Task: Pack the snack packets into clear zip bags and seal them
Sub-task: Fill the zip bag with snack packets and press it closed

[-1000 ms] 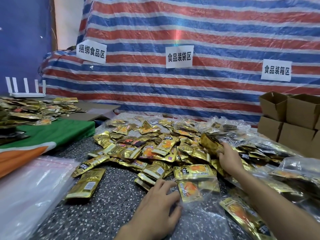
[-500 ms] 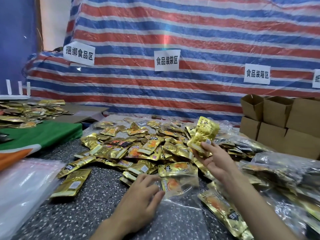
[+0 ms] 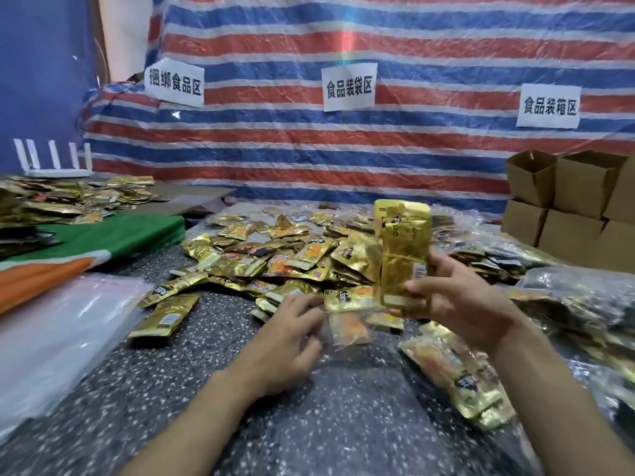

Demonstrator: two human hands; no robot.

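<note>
**R hand lifts packets, L hand at the bag**

R hand (image 3: 460,304) is up off the table, approx centre-right, gripping a stack of shiny gold foil snack packets (image 3: 403,252). The stack stands upright on its short edge, thumb across the front near the bottom, fingers wrapped behind. Can't count the packets, too much glare.

L hand (image 3: 285,341) is low, palm down on the dark speckled stone tabletop (image 3: 171,389). Fingers are loosely bent, tips right at the left edge of the small clear plastic zip bag (image 3: 347,329). It's blurred, so can't tell if they pinch the film or just touch it. That bag lies flat just below the raised stack, w/ a gold packet showing an orange picture inside.

Behind both hands is the big heap of loose gold foil packets (image 3: 275,262), spread over the table's middle. By the R forearm lies a long filled clear bag of gold packets (image 3: 457,372), and more bagged ones sit at far right.

Far left: a flat sheaf of empty clear plastic bags (image 3: 51,331), and beyond it a green-and-orange cloth (image 3: 103,235). Brown cardboard boxes (image 3: 577,201) are stacked at back right. The backdrop is a red, white and blue striped tarp (image 3: 343,149) w/ white paper signs (image 3: 348,86) stuck on it.
</note>
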